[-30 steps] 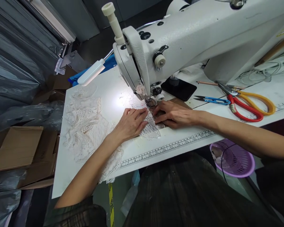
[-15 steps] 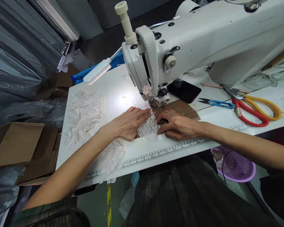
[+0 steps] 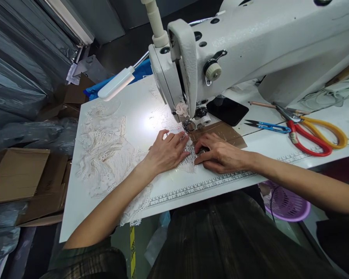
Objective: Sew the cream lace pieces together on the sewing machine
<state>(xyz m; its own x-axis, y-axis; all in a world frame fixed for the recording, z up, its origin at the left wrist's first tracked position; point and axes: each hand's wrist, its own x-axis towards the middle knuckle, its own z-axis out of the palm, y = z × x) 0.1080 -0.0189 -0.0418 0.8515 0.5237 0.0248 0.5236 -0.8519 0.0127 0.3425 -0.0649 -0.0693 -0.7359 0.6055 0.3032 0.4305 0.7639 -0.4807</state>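
Head view: left hand (image 3: 168, 152) lay mostly open, palm down, fingers slightly spread over white lace (image 3: 187, 162), just in front of sewing machine (image 3: 180, 85) needle area. Right hand (image 3: 218, 154) half curled, fingertips at lace's right edge; whether pinching, unclear. Brown sheet (image 3: 228, 133) beside right hand. Larger lace pile (image 3: 107, 155) left of left hand, on white table (image 3: 75, 209).

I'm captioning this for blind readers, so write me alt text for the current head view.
The left hand and right hand work white lace at the foot of a sewing machine. A heap of lace lies on the table at left, snips and scissors at right.
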